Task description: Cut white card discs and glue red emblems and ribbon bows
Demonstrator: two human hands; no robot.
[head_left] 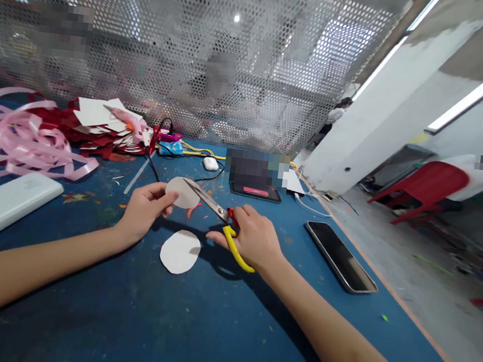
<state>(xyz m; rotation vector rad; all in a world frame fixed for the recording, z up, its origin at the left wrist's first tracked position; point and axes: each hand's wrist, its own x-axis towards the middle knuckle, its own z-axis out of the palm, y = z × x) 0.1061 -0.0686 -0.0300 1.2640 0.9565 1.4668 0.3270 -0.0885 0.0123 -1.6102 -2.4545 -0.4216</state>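
Note:
Between thumb and fingers, my left hand pinches a round white paper piece by its left edge, above the blue table. My right hand is closed around the handles of scissors, one handle yellow and the other red. The scissor blades point left and reach across the top of the held paper. I cannot tell whether the blades are cutting it. A second roundish white paper piece lies flat on the table just below my hands, partly shaded.
A pink ribbon tangle and a white power bank lie at left, beside stacked white and red paper. A phone is at right. A tablet, cables and an earbud case sit near the perforated metal screen.

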